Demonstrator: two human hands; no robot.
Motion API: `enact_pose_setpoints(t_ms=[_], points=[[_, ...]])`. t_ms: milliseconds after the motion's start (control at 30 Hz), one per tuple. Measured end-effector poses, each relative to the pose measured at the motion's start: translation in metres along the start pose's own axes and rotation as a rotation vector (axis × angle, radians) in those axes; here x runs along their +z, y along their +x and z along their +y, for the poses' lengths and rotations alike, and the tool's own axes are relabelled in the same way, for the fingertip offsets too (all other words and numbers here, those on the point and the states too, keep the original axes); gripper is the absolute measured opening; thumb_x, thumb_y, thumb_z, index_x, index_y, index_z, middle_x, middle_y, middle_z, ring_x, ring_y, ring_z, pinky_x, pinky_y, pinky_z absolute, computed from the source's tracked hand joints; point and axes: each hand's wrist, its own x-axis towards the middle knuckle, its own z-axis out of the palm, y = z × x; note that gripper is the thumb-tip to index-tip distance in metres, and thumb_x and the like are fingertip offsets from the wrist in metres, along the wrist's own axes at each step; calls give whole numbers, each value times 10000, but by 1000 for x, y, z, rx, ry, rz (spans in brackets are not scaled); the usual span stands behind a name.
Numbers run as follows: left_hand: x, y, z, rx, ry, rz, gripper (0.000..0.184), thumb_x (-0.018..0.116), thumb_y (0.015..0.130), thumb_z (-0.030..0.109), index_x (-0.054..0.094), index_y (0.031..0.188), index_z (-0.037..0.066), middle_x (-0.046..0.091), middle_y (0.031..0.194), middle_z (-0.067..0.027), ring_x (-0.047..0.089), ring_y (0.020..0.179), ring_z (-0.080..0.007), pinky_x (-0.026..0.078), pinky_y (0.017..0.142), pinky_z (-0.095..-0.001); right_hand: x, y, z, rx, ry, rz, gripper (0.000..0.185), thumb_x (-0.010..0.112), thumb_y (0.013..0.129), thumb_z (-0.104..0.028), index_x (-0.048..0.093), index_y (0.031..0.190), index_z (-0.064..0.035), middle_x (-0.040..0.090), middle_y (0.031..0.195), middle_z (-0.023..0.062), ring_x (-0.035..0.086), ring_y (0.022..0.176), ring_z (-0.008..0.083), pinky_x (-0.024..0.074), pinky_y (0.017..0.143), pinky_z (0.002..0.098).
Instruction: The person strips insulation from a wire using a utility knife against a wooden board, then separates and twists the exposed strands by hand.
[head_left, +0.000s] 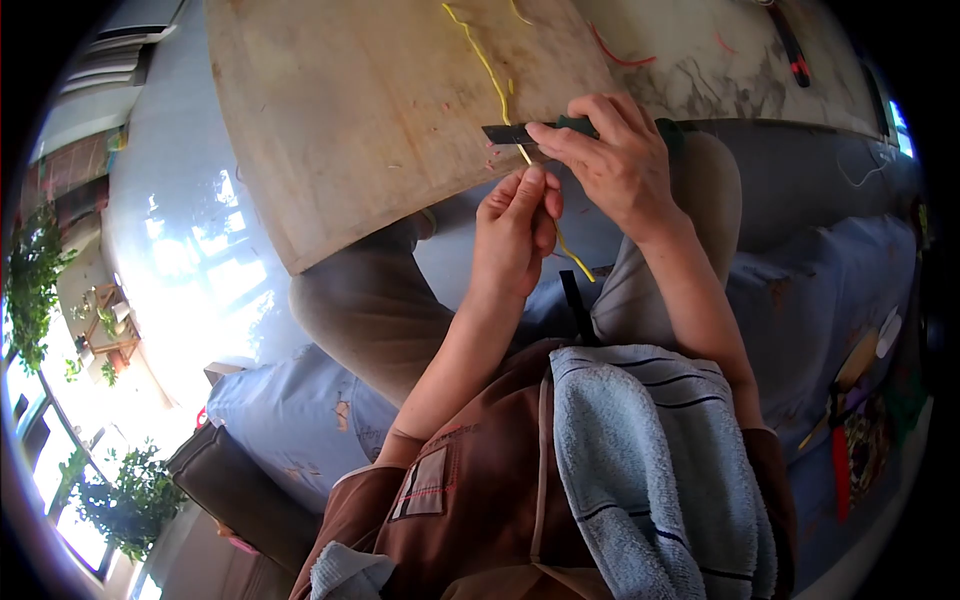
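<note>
A yellow wire (482,62) runs from the top of the wooden board (340,130) down to the board's near edge. My left hand (519,222) pinches it there between thumb and fingers, and the wire's loose end hangs out below the hand. A pale stretch of the wire shows just above my left thumb. My right hand (617,160) is closed on a utility knife with a green handle (578,126). The knife's dark blade (508,134) lies across the wire, close above my left hand.
Red wire scraps (618,58) lie on the marbled surface beside the board. A black and red tool (797,62) rests at the upper right. My knees are under the board's near edge. A light blue towel (640,450) hangs over my brown apron.
</note>
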Motion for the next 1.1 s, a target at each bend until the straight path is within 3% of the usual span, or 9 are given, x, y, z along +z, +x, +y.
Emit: enact_pose_setpoints(t_ms=[200, 400, 667, 900, 1000, 1100], points=[[3, 1, -5, 1, -37, 31, 223, 465, 935, 231, 559, 847, 49, 533, 641, -33, 357, 374, -57, 262, 338, -204, 9, 17, 1, 62, -36, 72, 218, 621, 659, -154, 669, 864, -214, 509, 838, -5, 522, 835, 185, 431, 713, 312], [3, 3, -4, -6, -94, 16, 233, 467, 934, 241, 556, 848, 44, 530, 639, -38, 346, 376, -63, 262, 343, -207, -12, 10, -5, 130, 24, -90, 220, 634, 662, -137, 671, 863, -218, 507, 830, -10, 531, 824, 179, 444, 721, 313], [4, 0, 0, -31, -59, -4, 214, 449, 942, 230, 547, 887, 48, 515, 667, -24, 329, 408, -37, 261, 363, -171, -9, 0, -9, 129, 50, -42, 265, 648, 659, -124, 676, 911, -203, 513, 839, -7, 534, 836, 181, 448, 722, 319], [1, 2, -2, -26, -75, -4, 227, 467, 935, 240, 552, 842, 51, 530, 641, -37, 361, 384, -56, 254, 344, -199, -9, 3, -13, 174, 44, -53, 239, 661, 658, -150, 676, 892, -193, 506, 824, -10, 525, 824, 185, 446, 727, 315], [1, 2, -3, -14, -69, -10, 222, 466, 935, 234, 554, 841, 53, 530, 642, -34, 361, 387, -52, 257, 346, -197, -4, 3, -14, 153, 8, 15, 268, 700, 660, -139, 683, 916, -216, 499, 799, -28, 515, 753, 172, 445, 651, 306], [1, 2, -5, 2, -54, -8, 218, 468, 935, 230, 556, 839, 55, 530, 645, -31, 362, 390, -51, 262, 350, -195, -5, 4, -18, 200, 14, -13, 189, 668, 664, -176, 669, 852, -191, 504, 821, -14, 508, 820, 183, 436, 716, 305]])
